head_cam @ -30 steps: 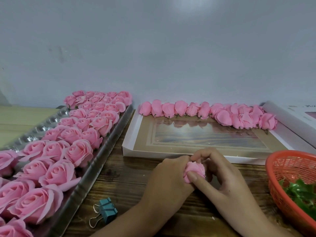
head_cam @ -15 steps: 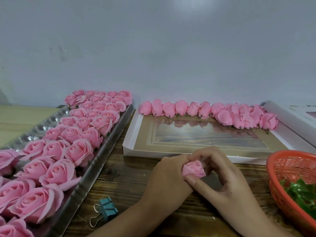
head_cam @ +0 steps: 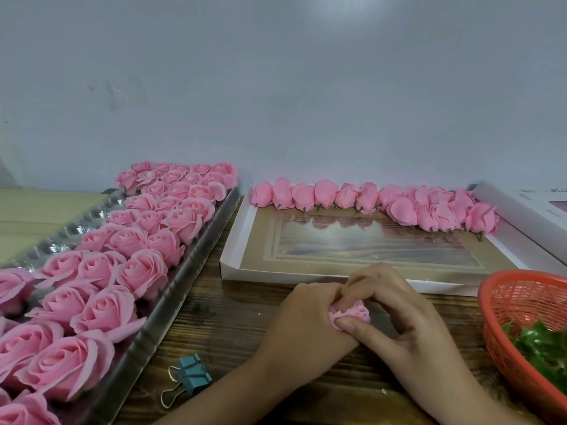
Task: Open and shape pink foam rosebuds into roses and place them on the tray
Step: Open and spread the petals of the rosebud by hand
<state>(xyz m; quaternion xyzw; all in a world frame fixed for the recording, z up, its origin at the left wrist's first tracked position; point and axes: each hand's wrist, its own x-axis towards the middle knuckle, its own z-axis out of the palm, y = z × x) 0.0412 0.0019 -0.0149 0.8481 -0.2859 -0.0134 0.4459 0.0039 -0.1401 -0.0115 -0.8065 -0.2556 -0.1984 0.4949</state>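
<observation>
A pink foam rosebud [head_cam: 352,312] sits between both hands just above the wooden table. My left hand [head_cam: 302,329] cups it from the left, and my right hand [head_cam: 399,311] pinches its petals with thumb and fingers. Most of the bud is hidden by fingers. On the left, the silver tray [head_cam: 171,289] holds several opened pink roses [head_cam: 141,271] in rows. A row of closed pink rosebuds [head_cam: 368,199] lies along the far edge of a shallow white box lid [head_cam: 233,240] in the middle.
An orange mesh basket [head_cam: 521,302] with green leaves [head_cam: 546,348] stands at the right edge. A teal binder clip [head_cam: 191,375] lies on the table near the tray's front. Another white box [head_cam: 534,216] is at far right. A grey wall rises behind.
Both hands have closed tighter over the rosebud. The right fingers have shifted over its top and the thumb now presses a petal at its lower left.
</observation>
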